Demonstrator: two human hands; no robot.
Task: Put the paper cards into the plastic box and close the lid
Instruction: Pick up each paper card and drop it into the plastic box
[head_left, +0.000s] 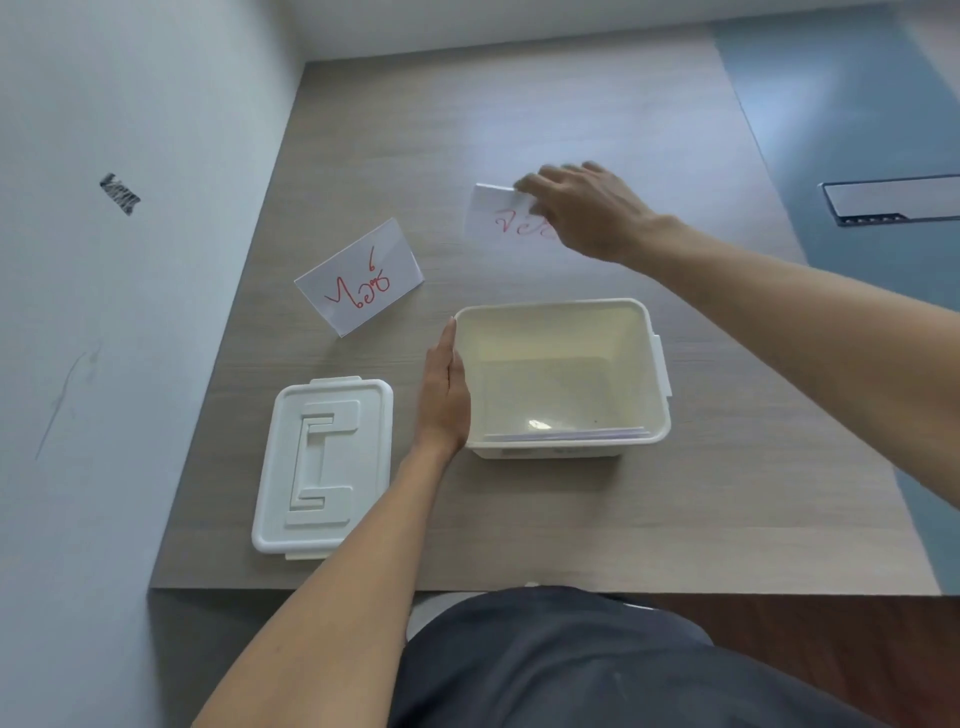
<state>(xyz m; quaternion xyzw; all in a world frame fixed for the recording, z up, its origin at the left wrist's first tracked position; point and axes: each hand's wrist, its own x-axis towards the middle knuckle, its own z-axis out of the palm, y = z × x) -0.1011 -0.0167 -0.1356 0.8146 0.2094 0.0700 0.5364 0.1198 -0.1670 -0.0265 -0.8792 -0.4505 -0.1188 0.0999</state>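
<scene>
A cream plastic box (655, 358) stands open in the middle of the table, with a thin layer of white paper at its near inside wall. My left hand (443, 397) lies flat against the box's left side, fingers straight. Its white lid (322, 465) lies flat to the left of the box. Behind the box my right hand (582, 208) pinches the top edge of a white card with red writing (493, 218). A second card with red writing (358, 275) stands folded at the back left.
A white wall runs along the left edge of the grey wooden table (623, 509). A grey cable hatch (893, 200) sits in the blue surface at far right. The table's near edge is just in front of my body.
</scene>
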